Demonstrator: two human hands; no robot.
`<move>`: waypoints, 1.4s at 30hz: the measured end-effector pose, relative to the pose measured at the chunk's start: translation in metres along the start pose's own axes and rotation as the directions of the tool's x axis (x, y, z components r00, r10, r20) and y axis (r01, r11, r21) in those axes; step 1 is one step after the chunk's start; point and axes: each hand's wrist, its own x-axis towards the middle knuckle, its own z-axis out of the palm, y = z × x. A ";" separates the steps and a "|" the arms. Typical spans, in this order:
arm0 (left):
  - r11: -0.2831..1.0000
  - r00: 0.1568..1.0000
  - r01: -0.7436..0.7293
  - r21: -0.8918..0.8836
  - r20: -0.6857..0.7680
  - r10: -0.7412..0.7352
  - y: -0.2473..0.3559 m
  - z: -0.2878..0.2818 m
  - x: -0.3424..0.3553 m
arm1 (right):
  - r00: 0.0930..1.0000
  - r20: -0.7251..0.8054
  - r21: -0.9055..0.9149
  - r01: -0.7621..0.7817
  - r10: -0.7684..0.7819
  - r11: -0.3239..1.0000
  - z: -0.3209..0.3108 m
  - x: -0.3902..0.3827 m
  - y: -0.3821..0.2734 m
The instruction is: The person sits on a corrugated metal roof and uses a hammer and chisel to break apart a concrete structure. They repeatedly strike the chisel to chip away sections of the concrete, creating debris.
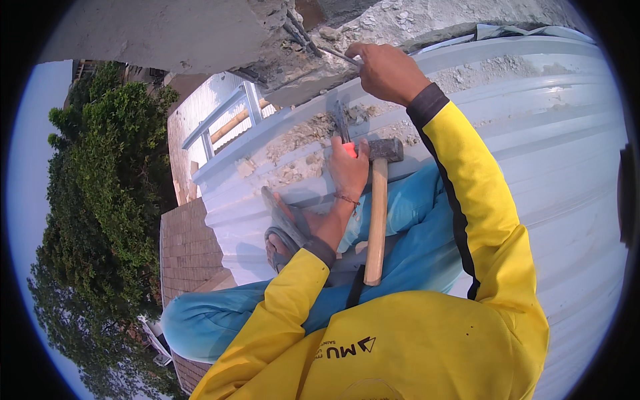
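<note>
My left hand (pixel 348 168) is closed round the red-orange grip of a chisel (pixel 341 121), whose dark blade points toward the broken concrete. A hammer (pixel 377 220) with a wooden handle and dark steel head rests across my legs, its head right beside my left hand. Farther up, my right hand (pixel 390 73) pinches the end of a thin steel bar (pixel 339 56) sticking out of the broken concrete edge (pixel 293 83). Another pair of dark bars (pixel 300 33) shows in the same broken spot.
Loose rubble (pixel 293 150) and dust lie on the ribbed metal roof (pixel 567 173) where I sit. My sandalled foot (pixel 283 237) is by my left wrist. Past the roof edge at left are a metal frame (pixel 230 113), a lower tiled roof (pixel 190 243) and trees (pixel 110 180).
</note>
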 end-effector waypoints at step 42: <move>0.934 0.977 0.194 -0.300 0.145 -0.156 -0.003 -0.012 0.004 | 0.977 -0.148 -0.724 0.001 -0.156 0.690 -0.168 0.044 0.150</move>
